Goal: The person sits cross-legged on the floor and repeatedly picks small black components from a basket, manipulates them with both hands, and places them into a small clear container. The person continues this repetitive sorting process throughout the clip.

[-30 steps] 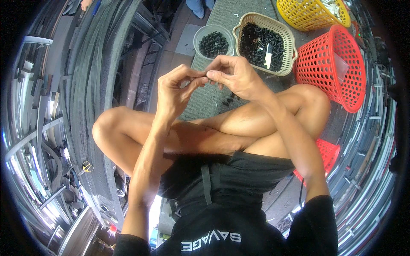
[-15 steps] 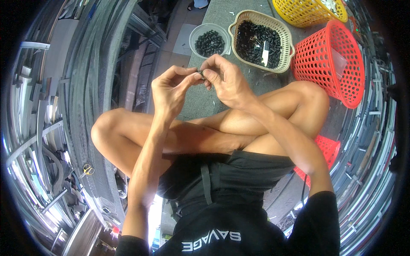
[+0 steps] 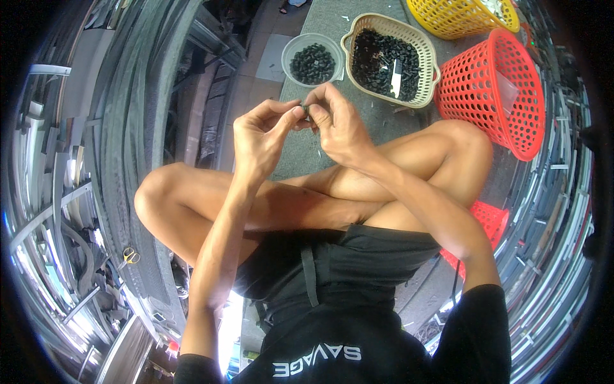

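Note:
Both hands meet above my crossed legs, fingertips together around a small black piece [image 3: 305, 110]. My left hand [image 3: 261, 136] pinches it between thumb and forefinger. From the other side, my right hand [image 3: 340, 128] grips it with thumb and bent fingers. Most of the piece is hidden by the fingertips, so its exact kind does not show. Just beyond the hands sits a clear round tub [image 3: 286, 62] of small black pieces. To its right stands a cream basket [image 3: 427, 48] filled with similar black pieces, with a white-and-dark flat object [image 3: 396, 80] lying on them.
A red perforated basket [image 3: 467, 80] lies tilted at the right, below a yellow basket [image 3: 441, 19]. Another red basket [image 3: 491, 224] is by my right elbow. Yellow-handled scissors [image 3: 131, 257] lie at the left, near dark strips [image 3: 131, 128]. Long metal profiles [image 3: 563, 211] line the right side.
Both hands have shifted slightly to the right, and the fingertips have drawn closer around the black piece. The baskets and tub stay in place.

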`<action>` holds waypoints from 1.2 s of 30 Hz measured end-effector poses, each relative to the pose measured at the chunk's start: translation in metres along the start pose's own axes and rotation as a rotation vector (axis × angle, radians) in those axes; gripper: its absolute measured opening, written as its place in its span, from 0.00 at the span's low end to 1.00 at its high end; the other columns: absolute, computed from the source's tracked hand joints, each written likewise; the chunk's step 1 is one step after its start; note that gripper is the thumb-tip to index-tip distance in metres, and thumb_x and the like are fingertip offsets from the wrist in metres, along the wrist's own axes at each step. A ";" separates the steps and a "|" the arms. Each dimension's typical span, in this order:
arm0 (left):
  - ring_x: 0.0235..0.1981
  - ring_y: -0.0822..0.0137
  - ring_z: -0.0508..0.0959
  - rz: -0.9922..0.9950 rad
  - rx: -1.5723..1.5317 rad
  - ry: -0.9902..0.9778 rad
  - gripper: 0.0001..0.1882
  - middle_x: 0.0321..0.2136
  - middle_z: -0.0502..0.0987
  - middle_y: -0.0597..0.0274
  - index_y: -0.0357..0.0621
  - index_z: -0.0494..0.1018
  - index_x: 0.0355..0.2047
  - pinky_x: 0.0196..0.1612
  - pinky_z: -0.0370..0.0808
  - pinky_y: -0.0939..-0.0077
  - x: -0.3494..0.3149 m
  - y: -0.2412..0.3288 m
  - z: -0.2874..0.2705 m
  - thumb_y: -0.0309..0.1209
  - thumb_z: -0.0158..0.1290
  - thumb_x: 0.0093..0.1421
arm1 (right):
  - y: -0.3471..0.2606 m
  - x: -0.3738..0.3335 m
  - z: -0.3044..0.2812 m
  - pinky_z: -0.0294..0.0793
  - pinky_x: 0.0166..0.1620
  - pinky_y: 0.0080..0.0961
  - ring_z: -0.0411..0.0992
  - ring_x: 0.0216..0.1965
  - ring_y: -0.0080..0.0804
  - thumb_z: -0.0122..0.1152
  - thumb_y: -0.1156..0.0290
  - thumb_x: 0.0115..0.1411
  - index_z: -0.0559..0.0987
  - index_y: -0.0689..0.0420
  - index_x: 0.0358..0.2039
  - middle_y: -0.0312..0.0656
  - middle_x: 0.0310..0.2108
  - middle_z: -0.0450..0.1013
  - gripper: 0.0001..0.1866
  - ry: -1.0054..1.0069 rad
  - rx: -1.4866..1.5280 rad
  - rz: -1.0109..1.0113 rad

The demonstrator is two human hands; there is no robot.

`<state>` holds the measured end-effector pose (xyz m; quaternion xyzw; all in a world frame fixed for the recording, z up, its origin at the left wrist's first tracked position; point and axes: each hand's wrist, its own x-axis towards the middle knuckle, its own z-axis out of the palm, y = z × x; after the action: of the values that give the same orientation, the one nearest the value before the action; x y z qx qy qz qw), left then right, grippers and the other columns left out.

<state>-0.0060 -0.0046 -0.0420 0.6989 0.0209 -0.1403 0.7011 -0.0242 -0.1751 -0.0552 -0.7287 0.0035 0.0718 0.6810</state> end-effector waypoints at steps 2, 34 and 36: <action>0.36 0.68 0.85 -0.006 -0.047 -0.015 0.11 0.36 0.86 0.51 0.27 0.81 0.45 0.43 0.84 0.75 -0.001 0.000 0.001 0.22 0.65 0.65 | 0.001 0.000 0.001 0.74 0.37 0.22 0.71 0.33 0.20 0.52 0.74 0.76 0.72 0.61 0.43 0.36 0.33 0.73 0.04 0.013 0.014 0.003; 0.35 0.75 0.84 0.289 0.438 -0.078 0.11 0.32 0.85 0.58 0.32 0.81 0.41 0.39 0.81 0.78 -0.001 0.021 -0.017 0.25 0.68 0.62 | -0.023 0.010 -0.015 0.80 0.38 0.28 0.82 0.35 0.29 0.60 0.74 0.70 0.77 0.63 0.40 0.43 0.32 0.80 0.05 -0.105 -0.131 -0.173; 0.36 0.74 0.84 0.247 0.469 -0.057 0.10 0.33 0.85 0.58 0.31 0.81 0.41 0.41 0.82 0.78 -0.002 0.020 -0.017 0.25 0.67 0.63 | -0.023 0.010 -0.015 0.80 0.38 0.24 0.80 0.35 0.24 0.59 0.73 0.72 0.77 0.63 0.42 0.40 0.33 0.79 0.05 -0.133 -0.107 -0.113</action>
<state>-0.0009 0.0118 -0.0219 0.8353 -0.1174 -0.0742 0.5319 -0.0104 -0.1879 -0.0326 -0.7568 -0.0866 0.0814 0.6427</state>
